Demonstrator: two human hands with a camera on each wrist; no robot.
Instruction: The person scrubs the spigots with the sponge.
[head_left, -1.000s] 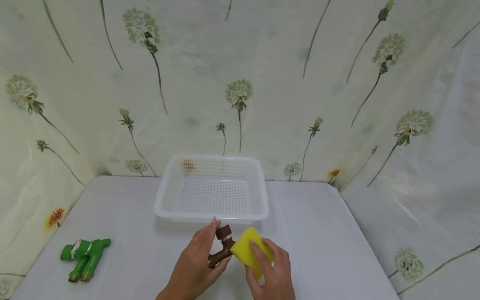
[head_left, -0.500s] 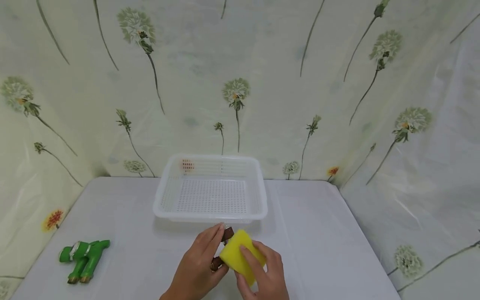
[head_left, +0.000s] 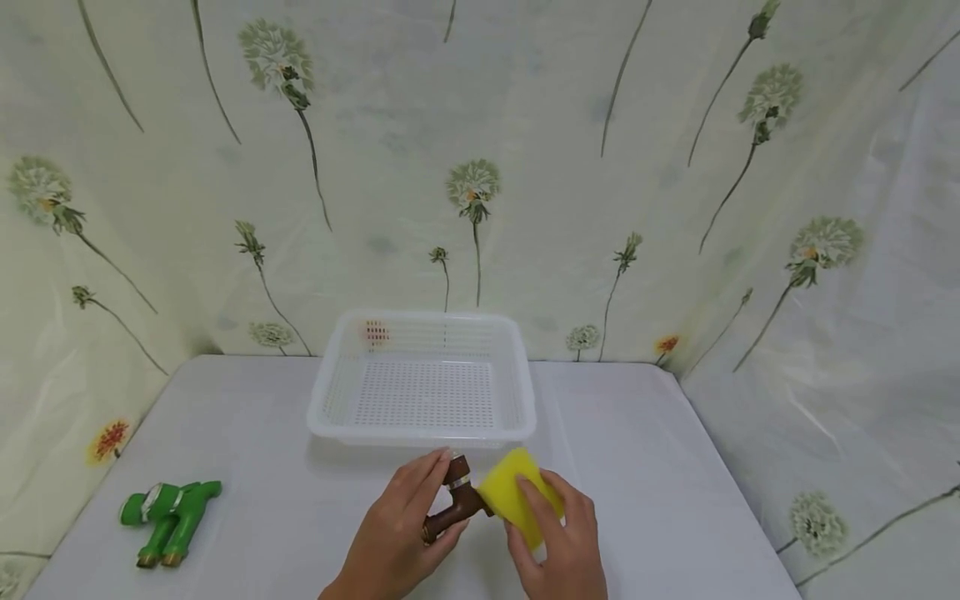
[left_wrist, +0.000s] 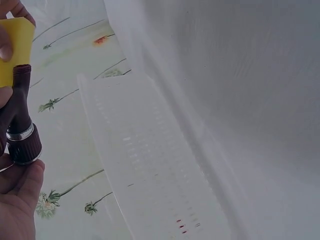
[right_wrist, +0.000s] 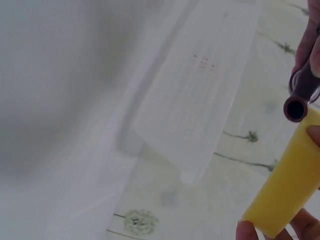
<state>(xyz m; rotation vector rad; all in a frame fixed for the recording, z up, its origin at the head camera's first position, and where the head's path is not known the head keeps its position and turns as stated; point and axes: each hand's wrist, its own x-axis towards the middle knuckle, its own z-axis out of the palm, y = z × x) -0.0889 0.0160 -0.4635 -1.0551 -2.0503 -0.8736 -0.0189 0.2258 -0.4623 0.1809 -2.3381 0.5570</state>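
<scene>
My left hand (head_left: pixel 390 529) holds a dark brown Y-shaped pipe fitting (head_left: pixel 465 498) by its ends, between thumb and fingers. In the left wrist view the fitting (left_wrist: pixel 21 107) shows a ribbed cap with a silver ring and a threaded end. My right hand (head_left: pixel 564 533) grips a yellow sponge (head_left: pixel 513 500), its edge right at the fitting's right-hand branch. From the right wrist view, the round open end of the fitting (right_wrist: pixel 295 108) faces the camera, just over the sponge (right_wrist: pixel 285 187).
Behind the hands stands a white perforated plastic basket (head_left: pixel 423 435). A green fitting (head_left: pixel 171 517) of similar shape, with two legs, lies at the left of the white-covered table (head_left: pixel 637 483). Flower-printed sheeting (head_left: pixel 540 208) hangs round the back and sides.
The sponge moved left over the brown fitting, covering much of it, then back right and slightly up, baring it again. The left hand keeps its hold; basket and green fitting stay put.
</scene>
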